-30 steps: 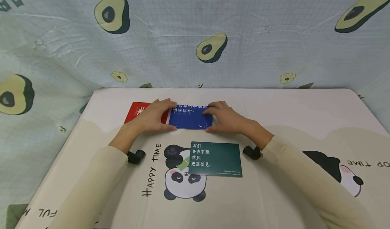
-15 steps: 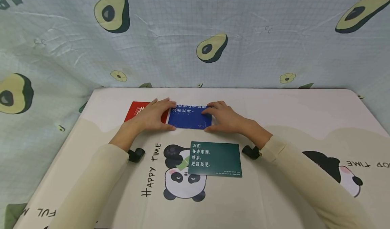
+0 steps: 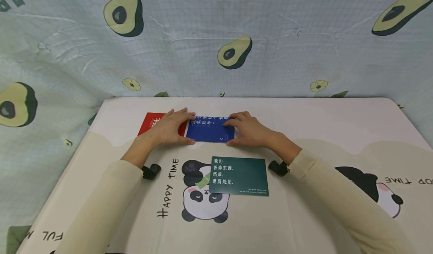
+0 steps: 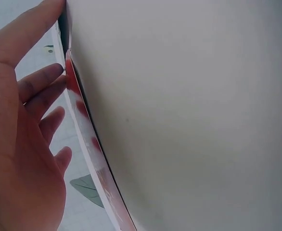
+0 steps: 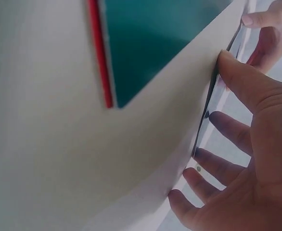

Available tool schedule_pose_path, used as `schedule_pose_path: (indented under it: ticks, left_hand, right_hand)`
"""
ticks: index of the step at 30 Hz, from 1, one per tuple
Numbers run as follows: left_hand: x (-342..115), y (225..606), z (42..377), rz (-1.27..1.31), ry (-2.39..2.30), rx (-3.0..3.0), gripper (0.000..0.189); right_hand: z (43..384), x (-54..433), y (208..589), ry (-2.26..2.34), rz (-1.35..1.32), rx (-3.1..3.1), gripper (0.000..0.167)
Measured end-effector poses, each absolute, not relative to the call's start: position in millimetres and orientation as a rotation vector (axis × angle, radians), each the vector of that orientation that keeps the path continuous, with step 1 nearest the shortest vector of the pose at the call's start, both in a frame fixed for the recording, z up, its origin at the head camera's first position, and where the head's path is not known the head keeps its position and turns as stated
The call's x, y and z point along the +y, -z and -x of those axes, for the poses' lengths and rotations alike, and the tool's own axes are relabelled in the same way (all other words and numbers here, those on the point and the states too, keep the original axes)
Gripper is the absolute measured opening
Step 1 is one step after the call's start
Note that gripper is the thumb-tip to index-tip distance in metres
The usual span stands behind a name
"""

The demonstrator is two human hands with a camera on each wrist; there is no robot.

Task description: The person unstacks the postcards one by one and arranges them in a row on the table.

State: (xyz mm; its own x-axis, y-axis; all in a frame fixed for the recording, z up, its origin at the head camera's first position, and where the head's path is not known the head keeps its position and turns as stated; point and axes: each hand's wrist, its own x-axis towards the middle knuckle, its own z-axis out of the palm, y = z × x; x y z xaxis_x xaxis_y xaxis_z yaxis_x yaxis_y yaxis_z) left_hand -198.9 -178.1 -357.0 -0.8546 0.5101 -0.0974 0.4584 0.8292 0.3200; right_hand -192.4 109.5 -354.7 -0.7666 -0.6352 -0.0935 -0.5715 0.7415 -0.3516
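Between both hands lies a blue card [image 3: 210, 132] with white Chinese writing, at the far part of the table. My left hand [image 3: 164, 131] holds its left end, the thumb at the near edge and the index finger at the far edge. The right end is held by my right hand [image 3: 253, 132], thumb at the near corner and index fingertip over the top. A red card [image 3: 147, 124] pokes out from behind the left hand, which hides part of it. Nearer to me lies a green card [image 3: 248, 177] with white writing; a red strip [image 5: 101, 57] runs along its edge in the right wrist view.
The pale tablecloth [image 3: 314, 216] carries a printed panda [image 3: 205, 207] partly under the green card. An avocado-patterned curtain [image 3: 189, 73] rises behind the far table edge. A black wrist camera [image 3: 151, 172] sits under the left wrist, another black camera [image 3: 279, 168] under the right.
The blue card and my right hand have slid very slightly left. The left hand has hardly moved; the green and red cards lie as before.
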Motion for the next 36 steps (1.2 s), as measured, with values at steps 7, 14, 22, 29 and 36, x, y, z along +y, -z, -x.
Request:
schedule_pose_path:
  ticks: [7, 14, 22, 29, 36]
  left_hand:
    - [-179.2, 358.3, 200.4, -0.771, -0.432, 2.829, 0.084]
    - [-179.3, 357.8, 201.3, -0.753, -0.430, 2.820, 0.083]
    - [-178.4, 358.8, 201.9, -0.761, -0.423, 2.824, 0.081]
    - [-178.1, 359.9, 202.0, -0.776, -0.427, 2.823, 0.083]
    - [-178.9, 360.9, 200.8, -0.752, -0.443, 2.820, 0.083]
  right_hand:
    - [192.5, 109.6, 354.3, 0.435, 0.959, 2.739, 0.063]
    - [192.6, 109.5, 353.8, 0.420, 0.957, 2.733, 0.062]
    - [191.6, 110.3, 356.0, 0.425, 0.963, 2.747, 0.061]
    - [190.9, 112.1, 356.3, 0.441, 0.973, 2.742, 0.061]
    - [189.7, 111.3, 353.9, 0.414, 0.994, 2.734, 0.065]
